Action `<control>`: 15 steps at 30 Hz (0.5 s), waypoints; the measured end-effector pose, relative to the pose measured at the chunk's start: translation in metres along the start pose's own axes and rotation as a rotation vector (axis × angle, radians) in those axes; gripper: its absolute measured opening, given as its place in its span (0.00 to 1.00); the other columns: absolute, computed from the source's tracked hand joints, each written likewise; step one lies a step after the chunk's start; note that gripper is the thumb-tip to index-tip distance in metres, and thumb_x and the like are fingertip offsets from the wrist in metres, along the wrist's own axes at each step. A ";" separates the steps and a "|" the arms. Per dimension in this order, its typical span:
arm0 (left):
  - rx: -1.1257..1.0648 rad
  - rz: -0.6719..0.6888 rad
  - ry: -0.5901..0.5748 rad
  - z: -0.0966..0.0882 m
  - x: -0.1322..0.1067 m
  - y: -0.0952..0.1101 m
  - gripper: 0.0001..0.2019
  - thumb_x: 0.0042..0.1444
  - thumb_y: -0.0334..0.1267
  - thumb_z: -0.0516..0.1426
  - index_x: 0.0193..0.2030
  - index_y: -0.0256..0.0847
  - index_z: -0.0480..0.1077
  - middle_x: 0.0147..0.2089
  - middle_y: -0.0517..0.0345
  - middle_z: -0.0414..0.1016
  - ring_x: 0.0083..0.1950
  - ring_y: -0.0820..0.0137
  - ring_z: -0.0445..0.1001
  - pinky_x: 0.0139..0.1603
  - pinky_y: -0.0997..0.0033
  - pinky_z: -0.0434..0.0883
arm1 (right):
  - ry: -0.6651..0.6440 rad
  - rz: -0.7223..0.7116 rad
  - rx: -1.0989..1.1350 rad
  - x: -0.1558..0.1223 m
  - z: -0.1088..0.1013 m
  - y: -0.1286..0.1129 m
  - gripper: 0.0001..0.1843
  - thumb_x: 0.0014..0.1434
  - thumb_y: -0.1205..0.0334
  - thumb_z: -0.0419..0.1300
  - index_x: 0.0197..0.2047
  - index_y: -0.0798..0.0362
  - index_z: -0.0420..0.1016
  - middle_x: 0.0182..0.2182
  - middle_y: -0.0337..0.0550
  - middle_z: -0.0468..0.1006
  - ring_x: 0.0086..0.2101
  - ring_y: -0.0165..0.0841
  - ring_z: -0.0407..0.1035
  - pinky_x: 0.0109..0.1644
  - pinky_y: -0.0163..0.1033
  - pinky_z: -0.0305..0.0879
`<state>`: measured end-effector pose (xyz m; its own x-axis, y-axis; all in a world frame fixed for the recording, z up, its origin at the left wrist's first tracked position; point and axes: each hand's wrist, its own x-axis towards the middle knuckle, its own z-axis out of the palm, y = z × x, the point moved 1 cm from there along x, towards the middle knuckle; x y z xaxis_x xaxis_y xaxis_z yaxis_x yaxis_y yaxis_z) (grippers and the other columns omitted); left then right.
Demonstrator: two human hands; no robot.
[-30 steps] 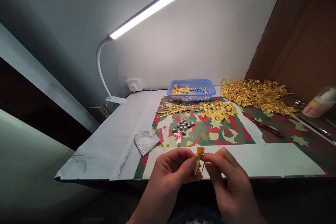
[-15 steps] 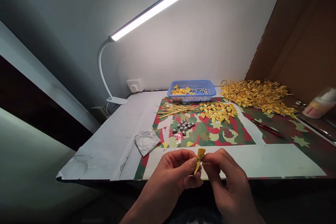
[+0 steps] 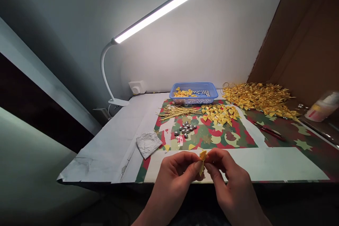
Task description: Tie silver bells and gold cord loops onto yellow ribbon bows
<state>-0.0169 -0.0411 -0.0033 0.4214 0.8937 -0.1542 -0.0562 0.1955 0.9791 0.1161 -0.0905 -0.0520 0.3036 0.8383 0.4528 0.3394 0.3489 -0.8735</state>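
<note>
Left hand (image 3: 177, 179) and right hand (image 3: 233, 180) both pinch one small yellow ribbon bow (image 3: 203, 155) near the front edge of the white-covered table (image 3: 106, 148), seemingly at a shaping or fastening step, next move calling for steady, fine control.

At lower centre, a bow (image 3: 203, 154) is sitting between the left hand (image 3: 176, 178) and the right hand (image 3: 234, 182). Behind it, bells (image 3: 186, 127) are lying mid-frame, ties (image 3: 179, 112) and a bow pile (image 3: 219, 113) resting beyond them. A basket (image 3: 201, 101) is sitting behind these, a heap (image 3: 258, 99) spreading rightward; probably a bottle (image 3: 321, 107) is occupying the right edge.
</note>
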 end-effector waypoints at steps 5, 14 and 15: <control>0.098 0.115 0.099 -0.006 0.006 0.000 0.06 0.55 0.39 0.64 0.34 0.37 0.76 0.27 0.59 0.77 0.31 0.70 0.73 0.37 0.71 0.73 | 0.042 -0.175 -0.162 0.008 -0.014 0.003 0.10 0.66 0.67 0.54 0.50 0.47 0.68 0.34 0.37 0.80 0.29 0.28 0.75 0.34 0.30 0.72; 0.475 0.430 0.119 -0.009 0.006 0.001 0.05 0.61 0.32 0.57 0.35 0.41 0.74 0.29 0.59 0.76 0.29 0.69 0.77 0.33 0.72 0.75 | -0.022 -0.388 -0.286 0.034 -0.020 -0.017 0.07 0.64 0.69 0.58 0.42 0.49 0.75 0.35 0.40 0.74 0.33 0.28 0.72 0.35 0.31 0.70; 0.526 0.486 0.118 -0.008 0.005 0.002 0.06 0.61 0.31 0.57 0.34 0.40 0.74 0.30 0.58 0.76 0.29 0.70 0.78 0.32 0.72 0.75 | -0.032 -0.407 -0.315 0.035 -0.016 -0.017 0.07 0.64 0.70 0.58 0.42 0.50 0.75 0.36 0.41 0.73 0.33 0.29 0.72 0.35 0.32 0.70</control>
<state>-0.0217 -0.0330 -0.0036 0.3575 0.8736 0.3302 0.2430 -0.4284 0.8703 0.1354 -0.0736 -0.0183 0.0651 0.6751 0.7349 0.6779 0.5105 -0.5291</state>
